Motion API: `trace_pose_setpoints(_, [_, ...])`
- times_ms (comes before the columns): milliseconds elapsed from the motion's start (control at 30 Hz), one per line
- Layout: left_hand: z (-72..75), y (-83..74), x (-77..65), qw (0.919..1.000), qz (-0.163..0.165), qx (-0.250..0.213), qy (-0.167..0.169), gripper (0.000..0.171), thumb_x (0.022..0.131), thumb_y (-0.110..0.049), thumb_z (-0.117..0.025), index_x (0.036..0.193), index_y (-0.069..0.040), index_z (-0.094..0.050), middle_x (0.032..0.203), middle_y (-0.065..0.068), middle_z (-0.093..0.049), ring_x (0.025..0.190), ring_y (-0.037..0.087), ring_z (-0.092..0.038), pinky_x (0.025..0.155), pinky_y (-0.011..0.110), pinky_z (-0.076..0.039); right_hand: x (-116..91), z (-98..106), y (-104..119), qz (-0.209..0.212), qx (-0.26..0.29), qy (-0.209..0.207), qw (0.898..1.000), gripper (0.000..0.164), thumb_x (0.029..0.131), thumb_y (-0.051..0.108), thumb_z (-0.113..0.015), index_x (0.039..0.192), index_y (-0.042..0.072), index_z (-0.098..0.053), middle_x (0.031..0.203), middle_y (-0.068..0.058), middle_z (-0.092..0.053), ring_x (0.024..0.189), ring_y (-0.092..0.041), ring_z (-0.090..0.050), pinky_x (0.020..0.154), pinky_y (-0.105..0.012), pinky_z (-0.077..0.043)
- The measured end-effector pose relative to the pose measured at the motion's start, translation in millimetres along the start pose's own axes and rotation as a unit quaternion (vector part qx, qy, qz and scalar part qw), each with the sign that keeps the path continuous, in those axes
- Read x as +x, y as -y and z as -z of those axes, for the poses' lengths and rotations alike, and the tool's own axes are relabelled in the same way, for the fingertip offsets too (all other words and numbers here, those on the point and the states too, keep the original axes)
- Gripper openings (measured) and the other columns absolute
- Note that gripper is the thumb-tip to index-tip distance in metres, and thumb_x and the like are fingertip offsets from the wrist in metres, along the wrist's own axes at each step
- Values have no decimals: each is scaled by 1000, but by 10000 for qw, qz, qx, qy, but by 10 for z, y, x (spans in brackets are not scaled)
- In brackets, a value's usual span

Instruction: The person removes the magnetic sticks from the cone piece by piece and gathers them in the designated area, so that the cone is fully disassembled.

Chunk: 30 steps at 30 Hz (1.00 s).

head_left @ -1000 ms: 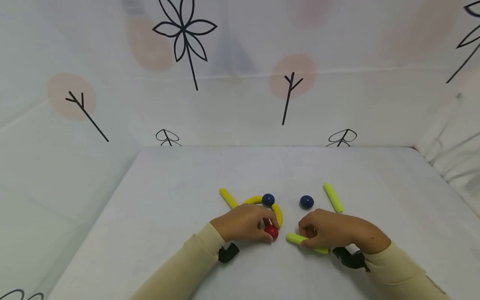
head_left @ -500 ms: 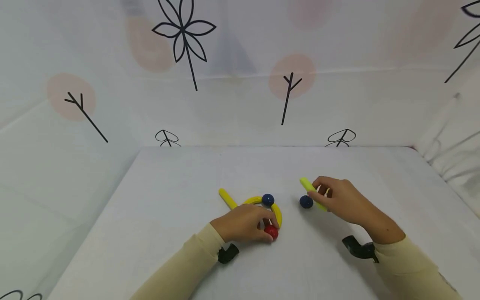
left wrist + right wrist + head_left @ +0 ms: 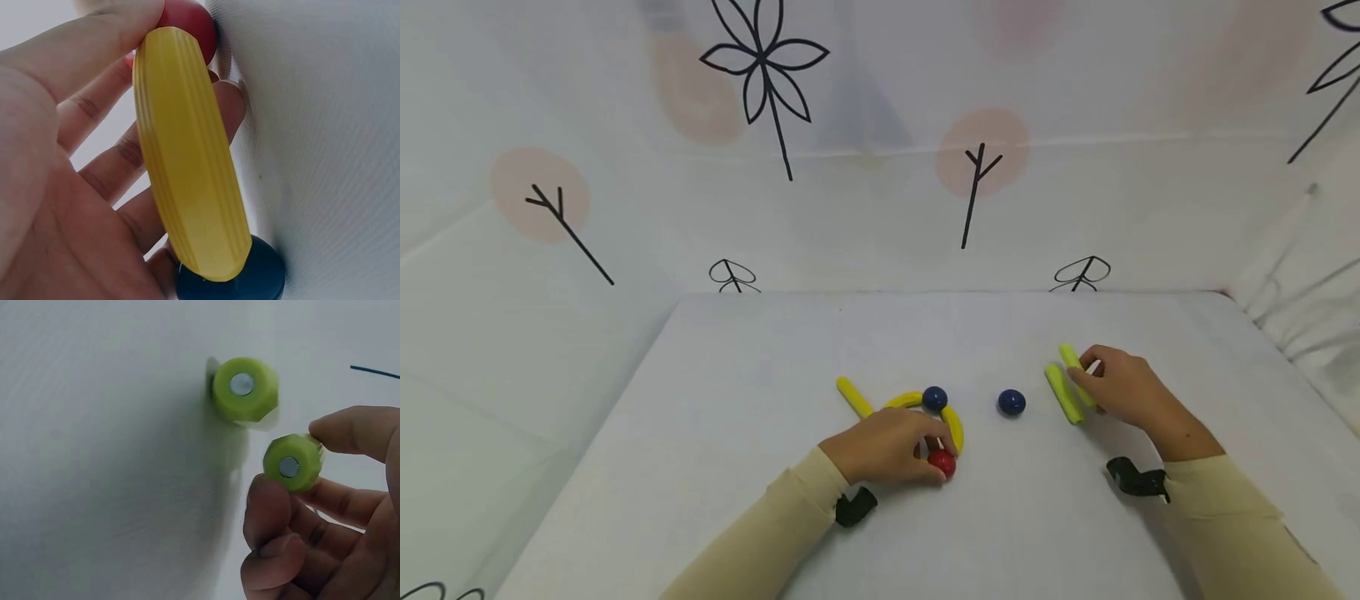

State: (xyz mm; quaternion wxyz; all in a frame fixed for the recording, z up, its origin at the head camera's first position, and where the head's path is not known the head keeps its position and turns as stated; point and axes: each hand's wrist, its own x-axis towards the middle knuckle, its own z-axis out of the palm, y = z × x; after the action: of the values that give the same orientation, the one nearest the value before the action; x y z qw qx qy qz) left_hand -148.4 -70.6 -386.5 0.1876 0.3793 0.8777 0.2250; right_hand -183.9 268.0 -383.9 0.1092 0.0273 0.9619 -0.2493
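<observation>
My left hand (image 3: 883, 447) pinches a red ball (image 3: 942, 464) between thumb and fingertips. A curved yellow magnetic rod (image 3: 953, 429) runs from that ball up to a blue ball (image 3: 935, 399), and another curved yellow rod (image 3: 906, 400) leads left from it. In the left wrist view, a yellow rod (image 3: 187, 150) fills the foreground before the fingers. On the right, my right hand (image 3: 1131, 387) pinches a lime magnetic rod (image 3: 294, 464), its round silver end facing the wrist camera. Close beside it, a second lime rod (image 3: 1063, 396) lies on the table.
Between the hands sits a separate blue ball (image 3: 1011, 403). A straight yellow rod (image 3: 854, 397) points up and left, its lower end behind the left hand. White table (image 3: 760, 350) surface meets a patterned cloth backdrop (image 3: 865, 217).
My right hand has lifted its lime rod from the table near the red ball, carried it past the lone blue ball and over to the right of the other lime rod. My left hand stays put.
</observation>
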Motion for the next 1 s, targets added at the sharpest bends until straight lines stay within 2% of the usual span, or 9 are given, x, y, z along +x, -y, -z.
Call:
trace_pose_setpoints(500, [-2,-4,9,10000,74,-16,54,27,86,-30,-80,111,-28,-70,93,-17,-64,77,-2,-55,73,15,-46,49,-59,-111,74,-109,320,9994,40,99,30,-56,115,-7,-59,91,-18,-60,69,-18,-58,57,-29,-51])
trace_pose_setpoints(1000, [12,4,16,10000,12,27,51,26,87,-30,-79,112,-28,-69,94,-16,-65,77,-1,-54,73,15,-45,48,-33,-64,-24,-289,454,9985,40,100,31,-55,114,-6,-59,89,-17,-61,69,-19,-58,58,-29,-48])
